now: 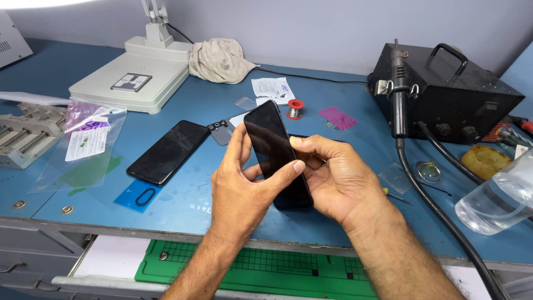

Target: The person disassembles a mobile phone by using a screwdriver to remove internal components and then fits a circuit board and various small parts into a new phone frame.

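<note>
Both hands meet at the centre of the frame around one dark phone (276,155). The left hand (239,189) curls round its lower left edge, fingers closed across the glass; the right hand (333,178) grips the right edge, thumb pressed onto the face. The phone's long axis runs from upper left to lower right, its top end tilted away from the person. A second black phone (167,151) lies flat on the blue bench (344,91) to the left, apart from both hands.
</note>
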